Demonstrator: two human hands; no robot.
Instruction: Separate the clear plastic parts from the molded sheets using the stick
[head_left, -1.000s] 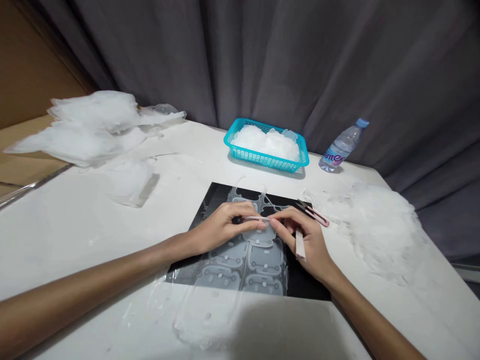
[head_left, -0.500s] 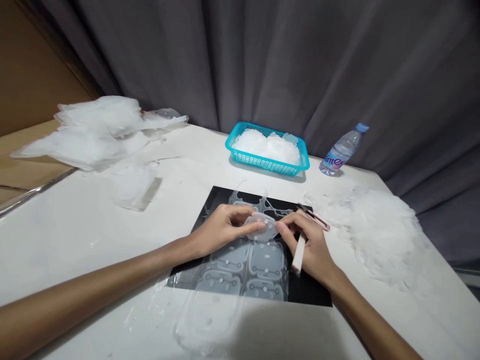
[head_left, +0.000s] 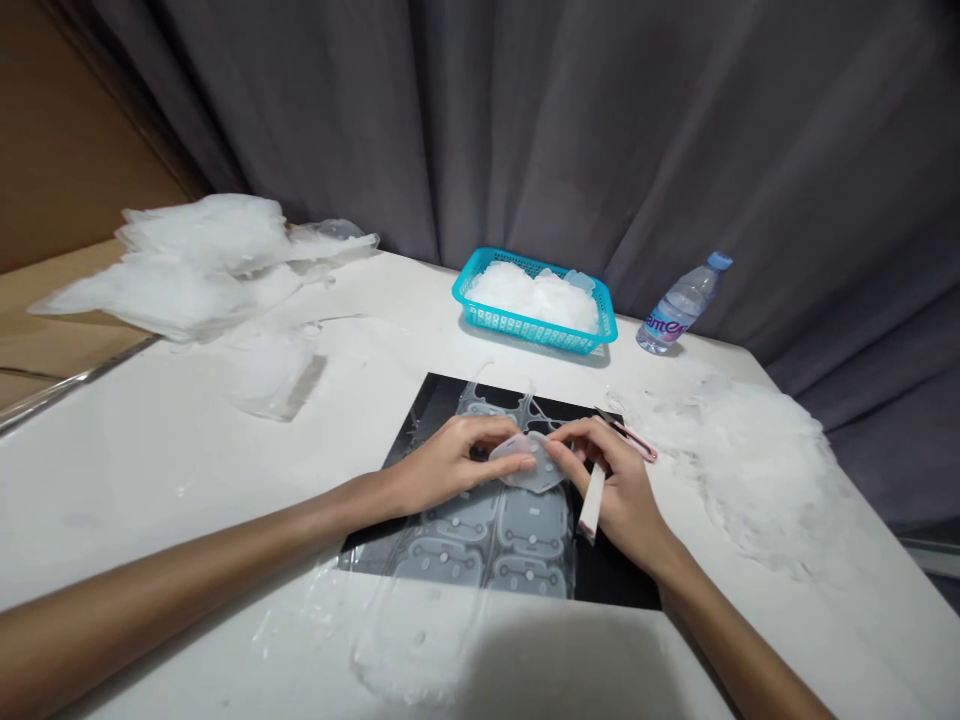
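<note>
The left hand (head_left: 450, 458) and right hand (head_left: 622, 485) pinch the plastic piece (head_left: 538, 474), best held lightly, with the white stick (head_left: 592, 502) angled clear.

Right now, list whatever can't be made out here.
Head view: far fingertips of the left hand, hidden behind the translucent piece.
Head view: upper end of the white stick, hidden by the right hand.
Head view: whatever lies beneath the white heap in the blue basket, covered by it.
Head view: right forearm, cut off by the bottom edge.
</note>
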